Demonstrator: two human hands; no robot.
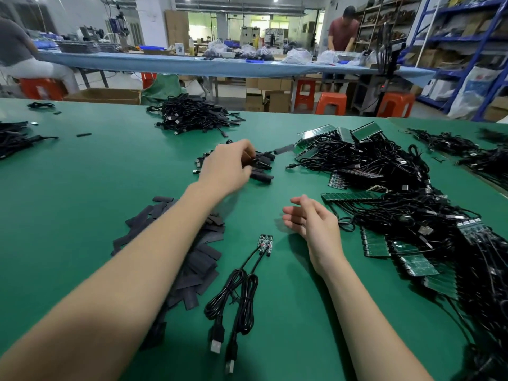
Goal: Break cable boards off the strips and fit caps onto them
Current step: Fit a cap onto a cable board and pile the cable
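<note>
My left hand reaches forward over a small heap of capped cables and pinches one black capped cable end there. My right hand hovers open above the green table, holding nothing. Between my arms lie two bare small boards side by side, their black USB cables coiled toward me. A pile of flat black caps lies under and beside my left forearm. On the right, green board strips sit tangled with many black cables.
A further heap of black cables lies at the table's far middle, more cables at the far left and far right. Beyond stand orange stools, cardboard boxes, a long blue table and a person working at it.
</note>
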